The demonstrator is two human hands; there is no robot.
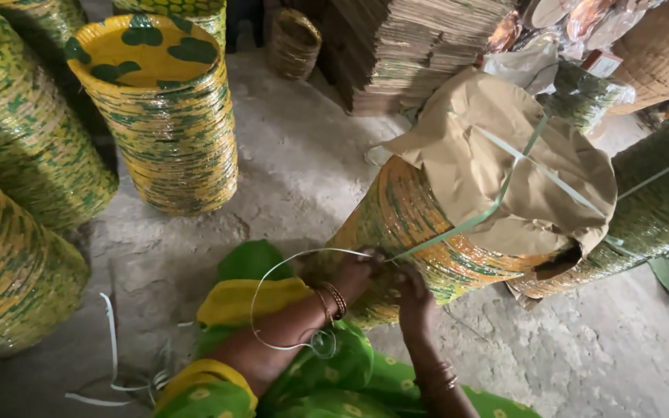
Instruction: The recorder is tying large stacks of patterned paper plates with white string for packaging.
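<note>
A long stack of yellow-and-green paper plates point(420, 224) lies tilted on its side before me, its far end capped with brown paper point(497, 162). A pale green plastic strap point(497, 203) runs over the cap and down to my hands. My left hand point(359, 275) and my right hand point(412, 294) press together at the near end of the stack, both pinching the strap. The strap's loose tail loops in a white curve point(261, 294) over my left forearm.
Tall upright stacks of the same plates point(166, 116) stand at left and back left. Another wrapped bundle point(660, 209) lies at right. Flat brown sheets point(412, 46) are piled behind. Strap offcuts point(114, 364) lie on the concrete floor point(303, 155).
</note>
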